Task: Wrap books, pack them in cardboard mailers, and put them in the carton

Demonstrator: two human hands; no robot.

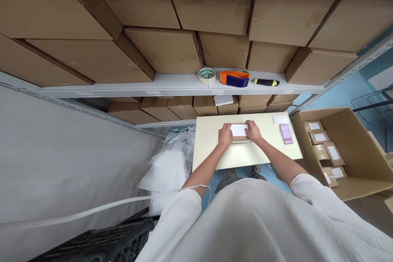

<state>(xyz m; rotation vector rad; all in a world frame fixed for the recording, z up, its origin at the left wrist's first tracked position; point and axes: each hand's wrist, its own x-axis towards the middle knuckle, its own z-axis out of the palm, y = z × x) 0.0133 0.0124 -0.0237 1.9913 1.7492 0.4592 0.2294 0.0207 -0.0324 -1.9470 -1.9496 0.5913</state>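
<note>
A small brown cardboard box (241, 138) rests on the pale yellow table (211, 153), with a white label (238, 129) covering much of its top. My left hand (225, 135) grips the box's left side, fingers bent over the edge. At the opposite side, my right hand (253, 131) holds the right end, its fingers curled near the top corner. The underside of the box and parts of my fingertips are hidden. To the right on the table lie a white slip (280, 120) and a blurred pink-purple stack (286, 134).
A shelf (184, 80) ahead carries large cartons (224, 51), a tape roll (206, 75), an orange-and-blue tape dispenser (235, 78) and a cutter knife (265, 82). At right, a big open carton (365, 147) contains several labelled boxes. White plastic bags (168, 168) and a black crate (123, 239) are left.
</note>
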